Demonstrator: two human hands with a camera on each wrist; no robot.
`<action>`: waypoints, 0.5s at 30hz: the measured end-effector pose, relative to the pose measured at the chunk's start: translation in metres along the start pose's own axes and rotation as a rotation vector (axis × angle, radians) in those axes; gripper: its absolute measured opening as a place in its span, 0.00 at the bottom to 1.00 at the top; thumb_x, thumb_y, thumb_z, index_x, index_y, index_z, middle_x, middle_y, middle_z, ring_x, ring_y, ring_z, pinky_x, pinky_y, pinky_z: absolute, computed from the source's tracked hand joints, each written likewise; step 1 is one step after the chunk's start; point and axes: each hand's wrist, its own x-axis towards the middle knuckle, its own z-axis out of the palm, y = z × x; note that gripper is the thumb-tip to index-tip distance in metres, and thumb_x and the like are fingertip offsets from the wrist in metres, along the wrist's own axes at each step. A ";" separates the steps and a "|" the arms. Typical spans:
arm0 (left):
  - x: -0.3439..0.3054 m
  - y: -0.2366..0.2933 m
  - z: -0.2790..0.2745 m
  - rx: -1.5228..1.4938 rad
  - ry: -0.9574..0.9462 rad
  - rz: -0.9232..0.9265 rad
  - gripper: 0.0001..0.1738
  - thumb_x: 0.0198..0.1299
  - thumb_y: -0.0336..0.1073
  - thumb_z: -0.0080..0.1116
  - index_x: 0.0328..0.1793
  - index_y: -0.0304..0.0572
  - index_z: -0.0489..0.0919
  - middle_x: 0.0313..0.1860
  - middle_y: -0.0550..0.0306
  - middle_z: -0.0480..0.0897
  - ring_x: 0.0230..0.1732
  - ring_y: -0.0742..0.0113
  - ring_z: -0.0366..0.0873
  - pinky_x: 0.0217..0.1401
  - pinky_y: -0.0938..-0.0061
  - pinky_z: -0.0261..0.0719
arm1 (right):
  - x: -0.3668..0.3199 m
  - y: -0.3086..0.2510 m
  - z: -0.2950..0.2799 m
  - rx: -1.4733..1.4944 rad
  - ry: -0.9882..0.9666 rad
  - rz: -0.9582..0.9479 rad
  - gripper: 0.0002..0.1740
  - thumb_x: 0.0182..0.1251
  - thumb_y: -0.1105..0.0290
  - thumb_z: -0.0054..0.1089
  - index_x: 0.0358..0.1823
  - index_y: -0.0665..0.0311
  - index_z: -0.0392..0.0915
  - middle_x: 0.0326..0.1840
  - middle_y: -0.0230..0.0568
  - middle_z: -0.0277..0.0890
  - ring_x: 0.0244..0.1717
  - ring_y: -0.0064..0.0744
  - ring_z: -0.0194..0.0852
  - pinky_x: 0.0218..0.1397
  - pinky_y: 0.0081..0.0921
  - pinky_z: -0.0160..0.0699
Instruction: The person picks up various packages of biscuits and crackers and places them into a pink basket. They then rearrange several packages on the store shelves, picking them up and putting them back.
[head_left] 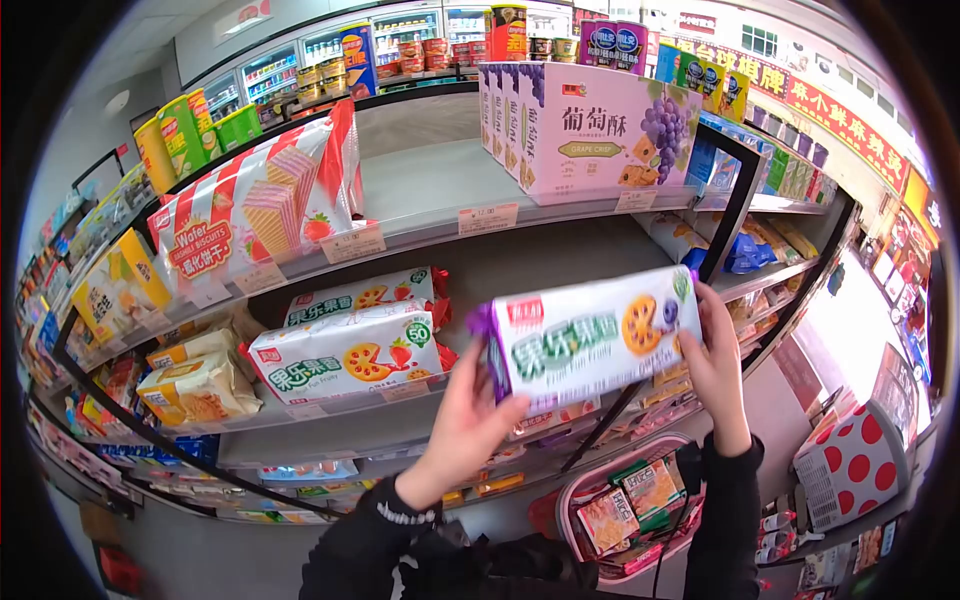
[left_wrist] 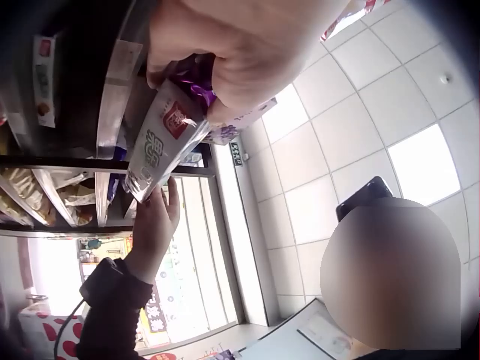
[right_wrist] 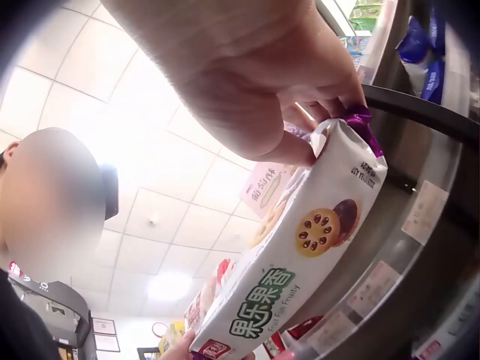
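A white and purple biscuit pack (head_left: 600,335) with blueberry and cookie pictures is held up in front of the shelf, its printed face toward the head camera. My left hand (head_left: 468,418) grips its left end, thumb across the lower corner. At the other end my right hand (head_left: 716,360) holds it, thumb on the front edge. The left wrist view shows the left fingers pinching the purple wrapper end (left_wrist: 193,81). In the right wrist view the right hand (right_wrist: 262,90) holds the opposite purple end. Similar strawberry biscuit packs (head_left: 345,355) lie on the shelf to the left.
On the upper shelf (head_left: 420,190) stand a wafer biscuit bag (head_left: 262,195) and pink grape crisp boxes (head_left: 610,130). Below the right arm is a pink basket (head_left: 572,490) with several packs in it. A red-dotted box (head_left: 850,465) stands at the right.
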 end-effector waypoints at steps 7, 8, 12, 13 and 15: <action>0.076 -0.027 -0.005 0.144 0.134 0.044 0.30 0.59 0.33 0.51 0.64 0.31 0.52 0.52 0.48 0.69 0.51 0.67 0.68 0.55 0.76 0.66 | 0.065 0.054 0.032 -0.281 0.004 -0.124 0.19 0.53 0.78 0.45 0.49 0.65 0.65 0.42 0.53 0.65 0.44 0.49 0.65 0.50 0.30 0.64; 0.086 -0.038 -0.011 0.258 0.147 0.021 0.29 0.59 0.34 0.50 0.64 0.34 0.53 0.51 0.49 0.70 0.50 0.68 0.69 0.52 0.76 0.68 | 0.074 0.066 0.038 -0.324 0.015 -0.129 0.17 0.53 0.78 0.45 0.47 0.65 0.66 0.42 0.54 0.65 0.44 0.50 0.65 0.50 0.32 0.64; 0.113 -0.065 -0.024 0.480 0.176 -0.086 0.29 0.59 0.37 0.49 0.64 0.35 0.55 0.50 0.50 0.71 0.46 0.68 0.71 0.48 0.75 0.72 | 0.106 0.105 0.057 -0.432 -0.017 -0.010 0.17 0.50 0.77 0.46 0.44 0.64 0.69 0.42 0.57 0.67 0.46 0.53 0.66 0.51 0.36 0.65; 0.116 -0.063 -0.023 0.482 0.183 -0.084 0.29 0.59 0.37 0.49 0.64 0.35 0.55 0.50 0.50 0.71 0.46 0.68 0.71 0.48 0.75 0.72 | 0.112 0.110 0.060 -0.428 -0.021 -0.015 0.17 0.50 0.77 0.46 0.44 0.64 0.69 0.42 0.57 0.67 0.46 0.53 0.66 0.51 0.36 0.65; 0.120 -0.059 -0.019 0.476 0.199 -0.152 0.28 0.58 0.37 0.49 0.62 0.30 0.57 0.49 0.49 0.72 0.45 0.67 0.72 0.47 0.74 0.71 | 0.122 0.116 0.067 -0.455 -0.103 0.105 0.18 0.49 0.76 0.48 0.44 0.64 0.70 0.43 0.58 0.67 0.47 0.53 0.66 0.52 0.35 0.66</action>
